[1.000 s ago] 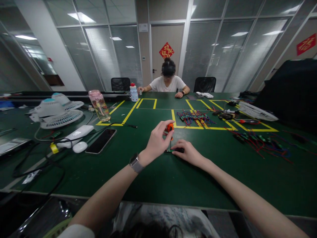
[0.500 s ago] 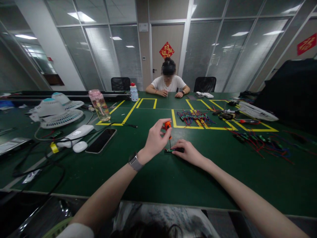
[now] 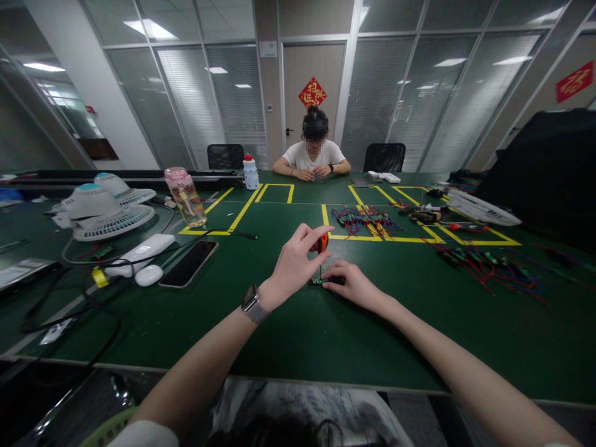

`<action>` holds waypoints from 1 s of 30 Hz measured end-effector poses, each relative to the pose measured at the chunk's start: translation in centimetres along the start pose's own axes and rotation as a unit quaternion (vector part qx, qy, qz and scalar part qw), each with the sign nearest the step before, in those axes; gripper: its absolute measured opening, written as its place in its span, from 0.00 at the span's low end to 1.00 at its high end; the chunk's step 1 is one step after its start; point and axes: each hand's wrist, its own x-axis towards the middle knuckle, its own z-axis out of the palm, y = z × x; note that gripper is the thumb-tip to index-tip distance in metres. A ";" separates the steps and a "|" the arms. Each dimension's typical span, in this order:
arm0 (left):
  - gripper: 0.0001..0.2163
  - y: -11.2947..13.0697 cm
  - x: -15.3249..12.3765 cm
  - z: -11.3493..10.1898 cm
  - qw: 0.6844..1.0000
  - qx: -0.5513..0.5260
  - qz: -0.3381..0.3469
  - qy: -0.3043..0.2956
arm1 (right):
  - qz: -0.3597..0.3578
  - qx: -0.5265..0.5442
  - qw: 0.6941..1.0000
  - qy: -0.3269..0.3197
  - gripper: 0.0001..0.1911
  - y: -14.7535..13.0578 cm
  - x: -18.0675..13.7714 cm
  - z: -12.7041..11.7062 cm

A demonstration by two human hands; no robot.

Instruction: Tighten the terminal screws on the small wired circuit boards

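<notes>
My left hand [image 3: 294, 264] has its thumb and fingers round the orange and black handle of a screwdriver [image 3: 322, 243]. The screwdriver stands upright, and its thin shaft runs down to a small green circuit board [image 3: 316, 282] on the table. Whether the tip sits in a screw is too small to tell. With bent fingers, my right hand [image 3: 352, 282] pins the board's right side against the tabletop. A dark piece shows under those fingers, partly hidden by them.
Wired circuit boards [image 3: 365, 218] lie in a yellow-taped area ahead, with more wired boards [image 3: 493, 264] at right. A phone [image 3: 190, 264], white case [image 3: 149, 275], cables, pink bottle [image 3: 185, 197] and white fans [image 3: 114, 214] are on the left. Another person [image 3: 314, 155] sits opposite.
My left fingers have shifted slightly right and turned about the screwdriver handle, covering more of it. My right hand stays on the board. The person opposite has brought their hands closer together.
</notes>
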 end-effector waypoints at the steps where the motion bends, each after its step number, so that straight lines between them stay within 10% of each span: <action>1: 0.20 0.0 0.0 0.0 1.000 0.004 0.001 0.003 | -0.001 0.001 1.000 0.000 0.07 0.0 0.0 0.0; 30: 0.17 -0.1 0.0 -0.1 0.999 -0.043 0.012 0.027 | -0.004 0.009 1.000 0.000 0.07 0.1 0.0 -0.1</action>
